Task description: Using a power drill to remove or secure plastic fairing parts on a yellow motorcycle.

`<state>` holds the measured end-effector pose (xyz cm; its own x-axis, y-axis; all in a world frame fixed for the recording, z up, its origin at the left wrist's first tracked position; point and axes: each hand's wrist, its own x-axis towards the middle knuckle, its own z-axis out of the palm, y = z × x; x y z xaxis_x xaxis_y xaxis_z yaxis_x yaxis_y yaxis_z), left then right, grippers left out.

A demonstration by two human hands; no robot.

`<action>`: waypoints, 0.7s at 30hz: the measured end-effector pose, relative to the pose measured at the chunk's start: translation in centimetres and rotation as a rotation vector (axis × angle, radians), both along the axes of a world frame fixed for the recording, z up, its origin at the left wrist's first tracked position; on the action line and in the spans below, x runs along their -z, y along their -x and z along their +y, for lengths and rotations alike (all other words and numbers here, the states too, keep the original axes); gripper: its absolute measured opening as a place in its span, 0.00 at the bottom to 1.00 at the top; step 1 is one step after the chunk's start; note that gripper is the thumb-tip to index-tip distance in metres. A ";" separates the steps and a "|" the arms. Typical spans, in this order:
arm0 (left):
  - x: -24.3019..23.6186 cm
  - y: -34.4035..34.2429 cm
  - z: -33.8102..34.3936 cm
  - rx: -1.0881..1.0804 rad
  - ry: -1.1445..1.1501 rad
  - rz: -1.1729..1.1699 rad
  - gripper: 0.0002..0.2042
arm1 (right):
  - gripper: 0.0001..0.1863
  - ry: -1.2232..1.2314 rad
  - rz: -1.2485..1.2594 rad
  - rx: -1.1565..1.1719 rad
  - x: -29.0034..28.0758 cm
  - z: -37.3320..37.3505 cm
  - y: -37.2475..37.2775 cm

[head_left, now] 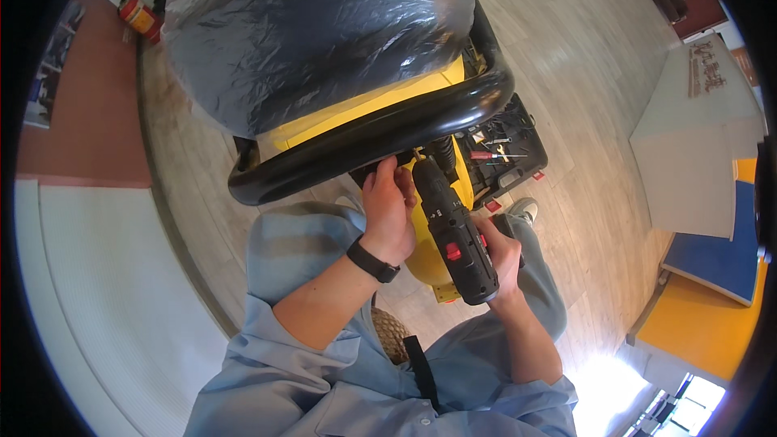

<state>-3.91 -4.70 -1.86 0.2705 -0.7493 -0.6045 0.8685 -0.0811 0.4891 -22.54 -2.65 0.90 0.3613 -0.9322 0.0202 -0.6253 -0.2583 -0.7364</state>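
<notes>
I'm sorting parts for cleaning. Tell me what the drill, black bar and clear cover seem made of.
Drill: probably hard plastic; matte black, moulded contours. Black bar: plastic, rubber or painted metal, unclear which; smooth with glossy highlights. Clear cover: thin plastic film, apparently; shiny, wrinkled, see-through.

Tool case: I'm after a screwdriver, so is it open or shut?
Open: the case shows its inside, with a red-handled screwdriver lying uncovered in it.

I get no straight path forward from the left hand (390,214): the black tubular bar (372,137) crosses it, and the drill (455,231) blocks the right. I could pass over floor (591,154) beyond the right edge of the tool case (522,168).
</notes>
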 end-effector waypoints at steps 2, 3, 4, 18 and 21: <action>-0.3 0.3 -0.3 -0.007 -0.044 0.004 0.10 | 0.17 0.001 -0.001 0.009 0.1 -0.1 0.1; -0.3 0.3 -0.4 -0.004 -0.044 0.008 0.10 | 0.18 0.004 -0.006 0.017 0.3 -0.2 0.2; -0.2 0.1 -0.5 -0.018 -0.066 0.033 0.11 | 0.18 0.006 -0.005 0.019 0.7 -0.2 0.3; -2.3 0.1 -0.6 0.020 -0.138 -0.052 0.11 | 0.15 0.779 0.514 -0.161 -2.3 -2.2 0.3; -1.7 0.0 -0.5 0.050 -0.121 -0.075 0.10 | 0.14 0.749 0.527 -0.156 -2.2 -1.9 0.3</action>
<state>-3.88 -5.16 -0.13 0.2827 -0.6857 -0.6707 0.8232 -0.1855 0.5366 -22.86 -4.51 3.06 0.6153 -0.6822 0.3950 -0.7497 -0.6613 0.0257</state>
